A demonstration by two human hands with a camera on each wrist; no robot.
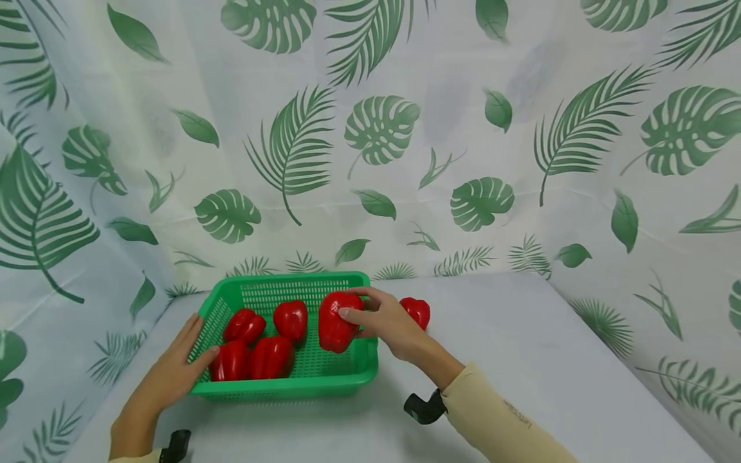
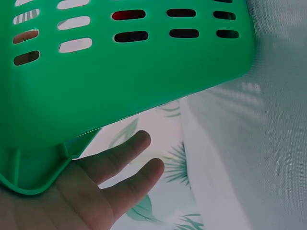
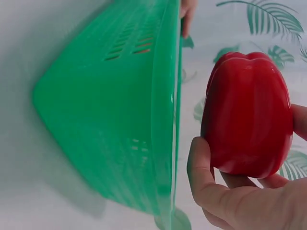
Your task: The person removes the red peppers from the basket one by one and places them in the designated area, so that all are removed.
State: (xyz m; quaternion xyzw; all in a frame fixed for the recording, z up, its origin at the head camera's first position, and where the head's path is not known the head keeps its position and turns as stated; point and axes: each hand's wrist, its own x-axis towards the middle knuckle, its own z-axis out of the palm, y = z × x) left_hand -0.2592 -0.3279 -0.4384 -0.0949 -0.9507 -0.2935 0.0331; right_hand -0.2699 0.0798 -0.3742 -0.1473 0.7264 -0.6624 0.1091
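My right hand (image 1: 393,321) holds a red bell pepper (image 1: 338,321) between thumb and fingers, above the right end of a green plastic basket (image 1: 289,388). In the right wrist view, the glossy bell pepper (image 3: 247,115) is raised beyond the basket's rim (image 3: 165,115). Several red bell peppers (image 1: 272,357) lie in the basket's left and middle part. My left hand (image 1: 173,370) rests on the basket's left side, thumb over the rim. Seen from the left wrist, two straight fingers (image 2: 132,184) extend outside the basket wall (image 2: 134,76).
Another red bell pepper (image 1: 417,312) lies on the white table (image 1: 521,360), right of the basket and partly behind my right hand. A leaf-patterned curtain (image 1: 428,141) hangs behind the table and along its sides.
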